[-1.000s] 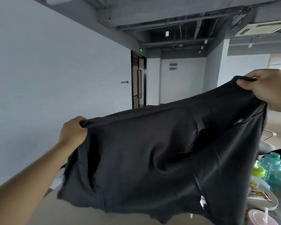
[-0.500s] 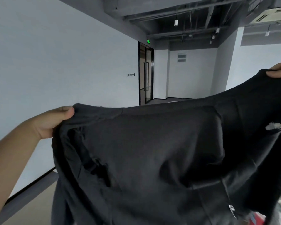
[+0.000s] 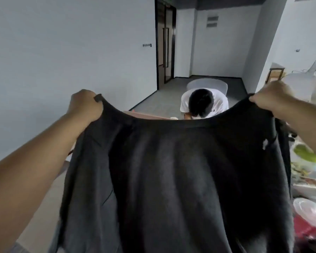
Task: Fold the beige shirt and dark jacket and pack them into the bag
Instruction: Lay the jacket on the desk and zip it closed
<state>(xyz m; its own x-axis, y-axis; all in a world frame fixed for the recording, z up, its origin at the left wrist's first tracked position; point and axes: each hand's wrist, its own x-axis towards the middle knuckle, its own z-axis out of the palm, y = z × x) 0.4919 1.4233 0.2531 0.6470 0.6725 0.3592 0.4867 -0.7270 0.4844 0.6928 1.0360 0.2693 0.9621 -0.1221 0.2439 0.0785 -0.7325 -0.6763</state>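
The dark jacket point(image 3: 173, 179) hangs spread wide in front of me and fills the lower middle of the view. My left hand point(image 3: 85, 105) grips its upper left corner. My right hand point(image 3: 271, 96) grips the upper right corner at about the same height. The top edge sags in a curve between the two hands. A small white tag point(image 3: 264, 144) shows near the jacket's right side. The beige shirt and the bag are hidden or out of view.
A person in a white shirt point(image 3: 202, 105) sits bent over at the table's far side, behind the jacket. Cluttered items, clear plastic lids point(image 3: 310, 210) and a green object point(image 3: 306, 154), lie at the right. A tan table surface point(image 3: 44, 207) shows at the left.
The view has tilted down, so the seated person and the floor now show. My hands have come level, and the jacket hangs straighter with its top edge sagging.
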